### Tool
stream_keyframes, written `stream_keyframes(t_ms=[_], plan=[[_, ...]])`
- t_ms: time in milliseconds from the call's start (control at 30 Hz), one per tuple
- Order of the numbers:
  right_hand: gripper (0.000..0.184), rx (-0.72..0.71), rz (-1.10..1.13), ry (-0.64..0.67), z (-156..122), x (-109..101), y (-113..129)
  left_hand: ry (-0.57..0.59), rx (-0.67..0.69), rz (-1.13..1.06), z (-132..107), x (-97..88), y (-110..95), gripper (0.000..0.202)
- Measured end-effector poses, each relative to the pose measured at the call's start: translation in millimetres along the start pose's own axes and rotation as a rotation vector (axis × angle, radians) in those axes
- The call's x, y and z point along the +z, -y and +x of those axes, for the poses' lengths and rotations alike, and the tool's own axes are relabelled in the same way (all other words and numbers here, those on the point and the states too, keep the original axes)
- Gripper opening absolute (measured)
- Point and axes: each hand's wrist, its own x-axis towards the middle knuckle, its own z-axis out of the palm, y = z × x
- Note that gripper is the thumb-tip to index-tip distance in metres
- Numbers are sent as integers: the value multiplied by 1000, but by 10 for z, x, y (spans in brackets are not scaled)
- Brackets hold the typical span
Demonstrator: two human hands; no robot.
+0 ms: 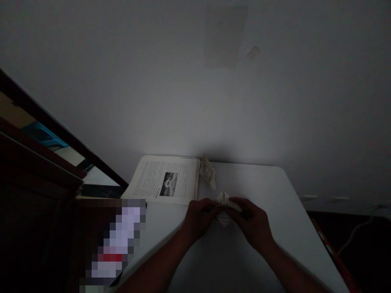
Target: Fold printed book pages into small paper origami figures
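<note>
A small piece of folded printed paper (224, 198) is held between my two hands, low over the white table. My left hand (200, 215) pinches its left side with thumb and fingers. On its right side, my right hand (251, 217) grips it the same way. Part of the paper hangs below my fingertips, and its exact folds are too dark to make out. Just beyond my hands lies another folded paper shape (207, 171), touching or close to the right edge of an open book (149, 179) with a black-and-white picture.
The white table (265, 183) stands against a grey wall (137, 101). A blurred-out bright device (119, 240) sits at its left edge. Dark wooden furniture (39, 183) is on the left. A pale cable (354, 234) hangs at the right.
</note>
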Motion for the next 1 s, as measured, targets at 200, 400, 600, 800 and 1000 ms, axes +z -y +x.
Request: stream_keyframes(t_ms=[200, 400, 600, 800, 1000], plan=[[35, -148, 52, -36, -4, -8, -16, -58, 296, 73, 24, 67, -20, 16], [37, -488, -126, 155, 9, -51, 9, -78, 205, 24, -25, 77, -61, 10], [28, -436, -100, 106, 25, -64, -73, -22, -36, -307, -65, 104, -76, 17], [20, -340, -47, -16, 42, -108, -76, -123, 136, -154, -50, 22, -63, 23], [17, -292, -67, -43, 41, -123, -59, -136, 288, 21, -21, -43, 6, 14]])
